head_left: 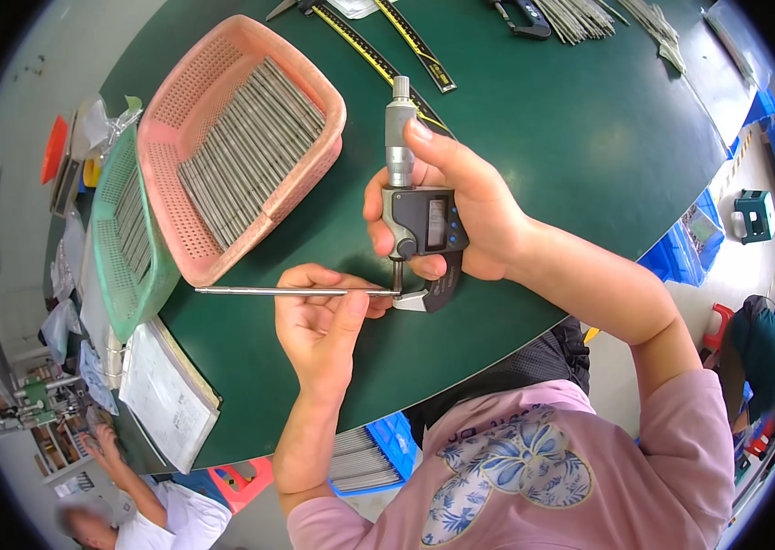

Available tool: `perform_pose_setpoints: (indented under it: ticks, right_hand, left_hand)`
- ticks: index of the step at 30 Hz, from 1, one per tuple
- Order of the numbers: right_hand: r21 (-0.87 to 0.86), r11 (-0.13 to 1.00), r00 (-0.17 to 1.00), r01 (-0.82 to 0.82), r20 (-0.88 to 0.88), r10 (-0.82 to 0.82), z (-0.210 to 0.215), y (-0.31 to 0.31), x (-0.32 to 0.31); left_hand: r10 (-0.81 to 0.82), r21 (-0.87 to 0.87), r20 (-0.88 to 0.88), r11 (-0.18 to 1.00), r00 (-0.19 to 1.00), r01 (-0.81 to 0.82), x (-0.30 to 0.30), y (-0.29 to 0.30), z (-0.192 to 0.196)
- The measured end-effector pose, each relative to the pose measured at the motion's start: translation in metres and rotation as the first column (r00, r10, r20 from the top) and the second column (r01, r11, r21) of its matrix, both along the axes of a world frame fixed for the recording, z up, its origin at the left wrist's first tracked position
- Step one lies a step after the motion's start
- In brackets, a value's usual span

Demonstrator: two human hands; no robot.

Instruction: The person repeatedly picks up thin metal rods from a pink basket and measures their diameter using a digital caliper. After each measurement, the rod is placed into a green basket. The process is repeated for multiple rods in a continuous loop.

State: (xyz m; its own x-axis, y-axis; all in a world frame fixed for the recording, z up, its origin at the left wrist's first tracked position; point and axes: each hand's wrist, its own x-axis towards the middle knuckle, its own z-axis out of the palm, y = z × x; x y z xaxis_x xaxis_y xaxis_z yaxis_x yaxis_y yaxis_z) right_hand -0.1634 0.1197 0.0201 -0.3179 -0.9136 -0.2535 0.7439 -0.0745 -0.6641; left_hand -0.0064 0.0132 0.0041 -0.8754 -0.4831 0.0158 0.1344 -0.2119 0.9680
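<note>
Between the fingers and thumb of my left hand [321, 321] lies a thin metal rod [259, 291], held level. Its right end sits at the jaws of a digital micrometer [426, 220]; whether both jaws touch it is too small to tell. My right hand [475, 206] is wrapped round the micrometer's frame, with the thumb against the grey thimble at the top. Up and to the left stands a pink perforated basket [193, 174] holding many similar metal rods [254, 147] laid side by side.
Beside the pink basket is a green basket [156, 275] with more rods. A clipboard with paper [167, 394] lies at the table's left edge. Yellow-marked black rulers [420, 46], another micrometer [523, 18] and rod bundles [575, 18] lie at the far side. A blue bin [397, 431] stands below the table; co-workers [167, 513] are nearby.
</note>
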Motion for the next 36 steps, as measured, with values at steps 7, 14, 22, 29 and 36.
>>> perform_pose_setpoints:
  ticks: [7,14,22,29,36]
  right_hand:
    - [0.043,0.999,1.0,0.029,-0.012,-0.028,0.005,-0.001,0.0032]
    - [0.068,0.998,0.995,-0.017,0.103,0.01,0.0045,-0.0007,0.0001]
    - [0.044,0.999,0.992,-0.024,0.123,0.019,0.0034,0.0005,0.0005]
    - [0.031,0.999,1.0,-0.009,0.018,0.008,0.0024,0.0003,-0.0005]
    - [0.02,1.0,1.0,-0.017,-0.012,0.017,0.0044,0.0002,-0.0004]
  left_hand:
    - [0.058,0.016,0.034,0.998,0.998,-0.059,-0.0016,0.0038,0.0011]
    - [-0.04,0.103,-0.001,0.994,0.999,0.039,-0.0007,0.0007,0.0027]
    - [-0.085,0.101,-0.029,0.991,0.996,0.088,0.0012,-0.002,0.0022]
    - [-0.073,0.094,-0.019,0.993,0.997,0.075,-0.0007,0.0004,0.0036]
    - [-0.023,0.006,0.114,1.0,0.993,0.022,0.001,-0.0005,0.0044]
